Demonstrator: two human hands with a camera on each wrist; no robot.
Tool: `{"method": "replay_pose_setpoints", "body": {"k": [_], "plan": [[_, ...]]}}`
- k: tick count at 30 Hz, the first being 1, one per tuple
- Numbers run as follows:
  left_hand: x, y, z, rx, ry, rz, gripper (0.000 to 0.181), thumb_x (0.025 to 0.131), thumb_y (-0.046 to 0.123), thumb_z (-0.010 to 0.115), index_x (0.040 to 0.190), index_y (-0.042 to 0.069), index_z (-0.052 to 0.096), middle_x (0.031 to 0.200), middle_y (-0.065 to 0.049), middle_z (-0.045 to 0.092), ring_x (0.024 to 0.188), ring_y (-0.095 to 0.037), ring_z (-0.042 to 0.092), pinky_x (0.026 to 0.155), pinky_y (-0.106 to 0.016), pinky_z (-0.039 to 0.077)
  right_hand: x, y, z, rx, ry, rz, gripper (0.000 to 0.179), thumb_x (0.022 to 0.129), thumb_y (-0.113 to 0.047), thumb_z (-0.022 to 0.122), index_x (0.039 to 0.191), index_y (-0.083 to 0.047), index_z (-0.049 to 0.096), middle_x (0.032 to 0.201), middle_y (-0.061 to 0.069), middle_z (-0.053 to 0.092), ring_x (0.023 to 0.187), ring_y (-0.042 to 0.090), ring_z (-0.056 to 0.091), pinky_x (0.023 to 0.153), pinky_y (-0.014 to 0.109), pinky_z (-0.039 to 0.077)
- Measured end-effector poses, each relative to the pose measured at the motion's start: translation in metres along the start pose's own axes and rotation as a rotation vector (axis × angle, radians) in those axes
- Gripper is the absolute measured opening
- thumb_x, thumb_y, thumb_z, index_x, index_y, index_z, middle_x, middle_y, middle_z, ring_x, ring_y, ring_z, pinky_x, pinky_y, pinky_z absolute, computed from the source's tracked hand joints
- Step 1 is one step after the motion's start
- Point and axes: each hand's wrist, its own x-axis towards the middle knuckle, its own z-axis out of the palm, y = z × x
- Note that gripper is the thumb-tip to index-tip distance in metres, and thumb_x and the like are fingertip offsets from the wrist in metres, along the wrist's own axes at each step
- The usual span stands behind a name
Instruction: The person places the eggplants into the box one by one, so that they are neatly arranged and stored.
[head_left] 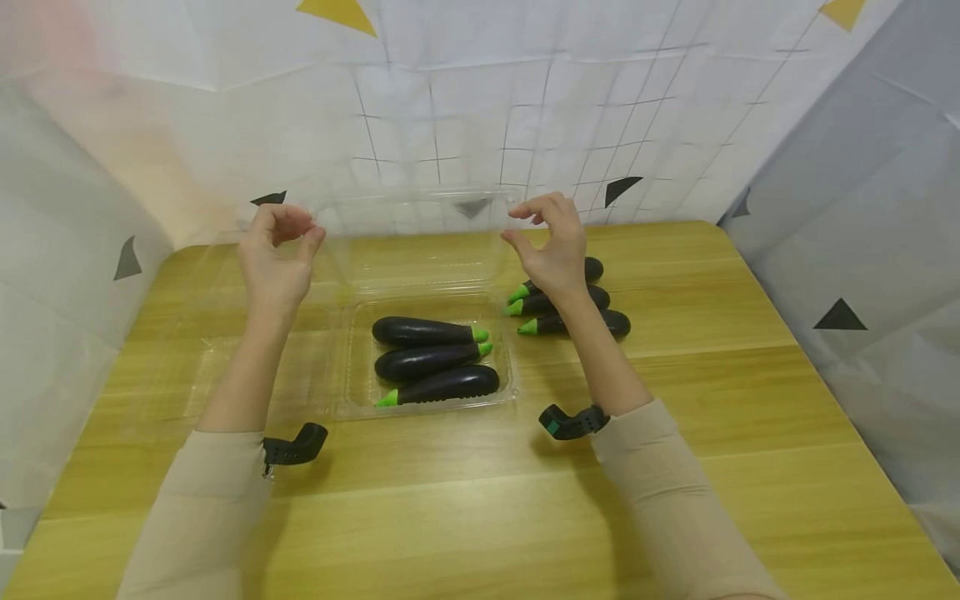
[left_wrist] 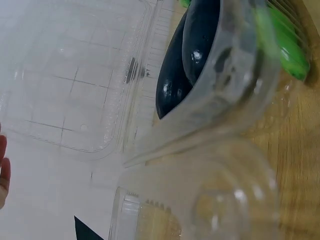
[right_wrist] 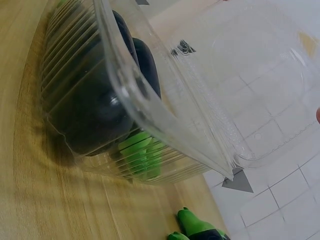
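Observation:
Two clear plastic clamshell boxes stand side by side on the table. The right-hand box (head_left: 352,354) contains three dark eggplants (head_left: 438,383) with green stems, and its clear lid (head_left: 420,250) stands raised at the back. Near the lid's left edge is my left hand (head_left: 279,258), fingers curved and thumb close to them. My right hand (head_left: 553,250) is by the lid's right edge, a gap showing between thumb and fingers. Neither hand visibly grips the lid. In the right wrist view the box wall (right_wrist: 150,110) and the eggplants inside are close to the camera.
Three more eggplants (head_left: 573,323) lie right of the box, partly behind my right wrist. The second clamshell box (head_left: 300,367), its lid raised too, stands on the left, partly hidden by my left forearm. A white patterned curtain (head_left: 465,108) hangs behind the wooden table (head_left: 450,492).

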Motion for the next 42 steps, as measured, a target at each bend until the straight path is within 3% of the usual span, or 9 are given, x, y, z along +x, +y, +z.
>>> {"method": "replay_pose_setpoints", "body": {"k": [7,12,17,21,24,31,42], "plan": [[-0.002,0.001,-0.004,0.008,-0.02,-0.042,0.019,0.083,-0.004,0.072,0.084,0.011,0.06,0.083,0.004,0.06,0.082,-0.011,0.057,0.082,-0.023,0.047,0.001,-0.007,-0.003,0.036,0.003,0.018,0.029,0.071,0.003,0.083,0.095,0.003,0.068,0.089,0.017,0.063,0.087,0.032,0.053,0.075,0.033,0.043],[-0.004,0.0,-0.007,0.013,-0.019,-0.008,0.017,0.081,-0.006,0.073,0.084,0.005,0.06,0.081,0.005,0.06,0.08,-0.009,0.058,0.081,-0.022,0.048,0.005,-0.023,-0.01,0.077,0.01,-0.027,0.033,0.069,0.008,0.082,0.098,0.008,0.066,0.086,0.022,0.06,0.084,0.037,0.051,0.074,0.034,0.042],[-0.006,-0.003,-0.01,-0.005,-0.028,0.017,0.016,0.08,-0.007,0.073,0.087,-0.002,0.059,0.079,0.009,0.06,0.079,-0.01,0.058,0.08,-0.021,0.048,0.006,-0.026,-0.015,0.07,-0.012,-0.036,0.038,0.068,0.004,0.084,0.102,0.003,0.068,0.088,0.017,0.061,0.084,0.032,0.051,0.074,0.026,0.038],[-0.008,-0.004,-0.012,-0.012,-0.048,0.012,0.017,0.08,-0.007,0.073,0.086,0.002,0.06,0.081,0.006,0.061,0.08,-0.011,0.058,0.079,-0.02,0.048,0.006,-0.022,-0.017,0.071,-0.014,-0.05,0.04,0.069,0.001,0.085,0.105,-0.001,0.069,0.09,0.014,0.062,0.085,0.029,0.051,0.07,0.024,0.034],[-0.009,-0.003,-0.014,-0.011,-0.064,0.001,0.019,0.081,-0.007,0.073,0.085,0.007,0.06,0.083,0.004,0.061,0.081,-0.011,0.058,0.08,-0.02,0.048,0.006,-0.023,-0.019,0.086,-0.014,-0.067,0.038,0.071,-0.003,0.085,0.105,-0.002,0.069,0.09,0.014,0.062,0.085,0.028,0.05,0.068,0.024,0.032],[-0.014,0.0,-0.018,0.007,-0.108,-0.008,0.019,0.081,-0.006,0.072,0.089,0.004,0.058,0.082,0.006,0.06,0.083,-0.012,0.059,0.084,-0.024,0.047,0.004,-0.028,-0.022,0.081,-0.024,-0.057,0.029,0.073,-0.003,0.084,0.097,0.0,0.069,0.09,0.014,0.063,0.083,0.026,0.05,0.064,0.023,0.03],[-0.024,0.004,-0.023,-0.04,-0.17,0.075,0.027,0.077,-0.012,0.073,0.095,0.003,0.057,0.09,0.005,0.058,0.085,-0.01,0.059,0.089,-0.023,0.048,0.0,-0.035,-0.027,0.092,-0.016,-0.06,0.016,0.074,0.001,0.081,0.084,0.001,0.07,0.082,0.013,0.06,0.079,0.025,0.046,0.063,0.028,0.03]]}}
